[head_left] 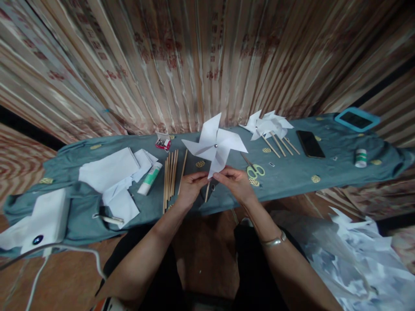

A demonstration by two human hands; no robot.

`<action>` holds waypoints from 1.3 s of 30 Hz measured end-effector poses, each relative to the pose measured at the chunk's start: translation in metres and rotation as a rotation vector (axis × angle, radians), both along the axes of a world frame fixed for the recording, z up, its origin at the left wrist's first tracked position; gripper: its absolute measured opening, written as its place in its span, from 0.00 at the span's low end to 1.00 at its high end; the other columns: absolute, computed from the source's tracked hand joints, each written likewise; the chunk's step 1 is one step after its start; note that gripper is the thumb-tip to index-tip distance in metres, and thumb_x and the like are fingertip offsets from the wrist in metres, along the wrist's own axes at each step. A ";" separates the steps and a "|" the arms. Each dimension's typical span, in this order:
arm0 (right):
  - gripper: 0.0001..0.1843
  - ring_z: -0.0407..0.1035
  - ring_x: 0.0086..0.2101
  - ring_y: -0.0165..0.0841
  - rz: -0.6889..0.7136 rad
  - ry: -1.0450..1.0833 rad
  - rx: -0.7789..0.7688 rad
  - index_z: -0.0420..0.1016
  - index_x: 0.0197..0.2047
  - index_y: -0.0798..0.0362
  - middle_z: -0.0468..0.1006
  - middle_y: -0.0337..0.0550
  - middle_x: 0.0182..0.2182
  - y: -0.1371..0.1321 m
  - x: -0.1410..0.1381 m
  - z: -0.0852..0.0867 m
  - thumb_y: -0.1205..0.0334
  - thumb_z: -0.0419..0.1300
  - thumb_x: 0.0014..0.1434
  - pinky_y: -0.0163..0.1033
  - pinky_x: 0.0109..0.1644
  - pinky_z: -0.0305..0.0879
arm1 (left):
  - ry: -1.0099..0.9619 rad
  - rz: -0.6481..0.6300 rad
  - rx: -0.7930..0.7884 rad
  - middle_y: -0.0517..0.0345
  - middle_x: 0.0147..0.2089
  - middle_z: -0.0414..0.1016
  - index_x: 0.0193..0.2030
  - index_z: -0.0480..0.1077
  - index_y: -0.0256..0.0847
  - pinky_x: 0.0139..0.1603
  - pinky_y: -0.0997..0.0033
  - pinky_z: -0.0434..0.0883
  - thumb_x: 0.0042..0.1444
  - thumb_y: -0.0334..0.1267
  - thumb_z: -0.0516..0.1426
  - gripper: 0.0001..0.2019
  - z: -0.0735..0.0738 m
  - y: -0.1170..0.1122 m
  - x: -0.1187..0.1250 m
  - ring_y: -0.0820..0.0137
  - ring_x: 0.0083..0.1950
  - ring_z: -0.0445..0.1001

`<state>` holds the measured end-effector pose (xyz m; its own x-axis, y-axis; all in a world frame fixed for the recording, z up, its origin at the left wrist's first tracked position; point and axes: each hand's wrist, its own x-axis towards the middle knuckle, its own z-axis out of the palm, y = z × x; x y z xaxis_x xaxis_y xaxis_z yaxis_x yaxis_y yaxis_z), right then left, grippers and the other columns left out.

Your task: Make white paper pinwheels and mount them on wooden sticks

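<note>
A white paper pinwheel (207, 137) with a silver pin at its centre is held up over the middle of the table. My left hand (193, 186) pinches its lower blade from the left. From the right, the fingers of my right hand (236, 183) close on the same blade. The pinwheel's wooden stick (207, 192) shows below my fingers; its upper part is hidden behind the paper. Left of my hands lie several loose wooden sticks (170, 177) and a small red box of pins (163, 141). Green-handled scissors (255, 171) rest just right of my right hand.
Several pinwheels (269, 125) lie at the back right, near a black phone (310, 144) and a blue-framed device (357, 119). At left are paper sheets (108, 168), a glue stick (149, 178) and a white power bank (48, 216). A bag of paper pieces (359, 259) stands lower right.
</note>
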<state>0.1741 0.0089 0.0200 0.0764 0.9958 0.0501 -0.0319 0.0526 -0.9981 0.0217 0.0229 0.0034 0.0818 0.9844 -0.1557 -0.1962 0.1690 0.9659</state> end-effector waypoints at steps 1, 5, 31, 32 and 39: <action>0.17 0.69 0.27 0.31 -0.032 -0.041 0.009 0.79 0.21 0.49 0.79 0.38 0.24 0.000 0.006 0.001 0.44 0.70 0.44 0.37 0.34 0.65 | 0.009 0.003 -0.001 0.55 0.33 0.83 0.32 0.82 0.39 0.49 0.63 0.72 0.34 0.43 0.71 0.16 0.000 0.001 -0.001 0.63 0.38 0.79; 0.23 0.71 0.30 0.33 -0.270 -0.090 0.014 0.78 0.19 0.50 0.81 0.42 0.25 0.004 0.037 0.004 0.40 0.65 0.50 0.37 0.31 0.62 | 0.006 -0.002 -0.014 0.54 0.34 0.83 0.32 0.82 0.40 0.49 0.63 0.72 0.33 0.43 0.72 0.16 -0.002 0.002 -0.002 0.63 0.38 0.79; 0.13 0.70 0.31 0.30 -0.204 0.129 -0.006 0.76 0.20 0.50 0.79 0.37 0.30 0.004 0.025 0.003 0.53 0.73 0.38 0.36 0.39 0.65 | 0.037 0.045 -0.008 0.55 0.30 0.82 0.29 0.81 0.41 0.42 0.67 0.72 0.32 0.40 0.71 0.13 -0.005 0.001 0.004 0.68 0.33 0.77; 0.14 0.70 0.30 0.30 -0.176 0.131 -0.009 0.76 0.20 0.50 0.78 0.36 0.29 0.004 0.023 0.003 0.52 0.73 0.38 0.36 0.39 0.65 | 0.037 0.048 -0.007 0.56 0.30 0.82 0.29 0.81 0.41 0.42 0.68 0.72 0.33 0.40 0.71 0.13 -0.005 0.001 0.004 0.68 0.33 0.77; 0.15 0.70 0.29 0.30 -0.083 0.168 -0.048 0.76 0.19 0.51 0.79 0.36 0.27 0.000 0.008 0.000 0.52 0.74 0.36 0.36 0.37 0.67 | 0.025 0.027 0.006 0.55 0.31 0.82 0.30 0.81 0.41 0.43 0.67 0.72 0.35 0.39 0.70 0.12 -0.003 -0.001 0.004 0.68 0.34 0.77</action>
<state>0.1826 0.0090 0.0200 0.1614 0.9867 -0.0172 -0.1954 0.0149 -0.9806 0.0256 0.0218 0.0006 0.0511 0.9872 -0.1510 -0.1767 0.1578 0.9715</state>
